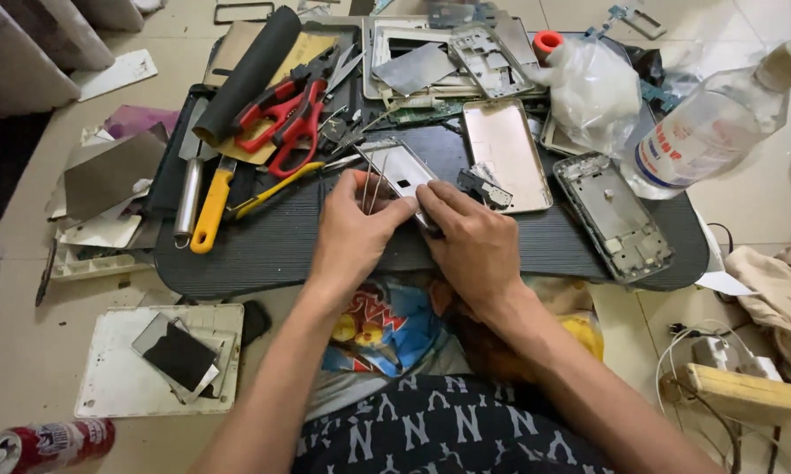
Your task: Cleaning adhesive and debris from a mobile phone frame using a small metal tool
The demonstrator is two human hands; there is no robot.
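Phone shell (402, 178), silver with a small dark opening in its back, sits tilted near the middle of the dark ribbed tray table (264, 246), pinched between both hands just inside its near edge. Off the table's left edge a white panel (115, 386) with a dark screen piece lies on the floor, and a red drink can (49, 443) rests below it. Along the table's left side lie a yellow-handled tool (211, 211), a black roll (251, 75) and red-handled cutters (286, 118). The left hand (352, 233) is closed, holding thin metal tweezers (373, 180) whose tips stand against the shell. The right hand (470, 237) is closed on the shell's lower right corner, thumb on top. Right of it a rose-gold back cover (505, 154) lies flat, then a bare phone frame (615, 215) near the right edge. At the far right corner a clear plastic bottle (707, 132) leans beside a crumpled plastic bag (593, 88).
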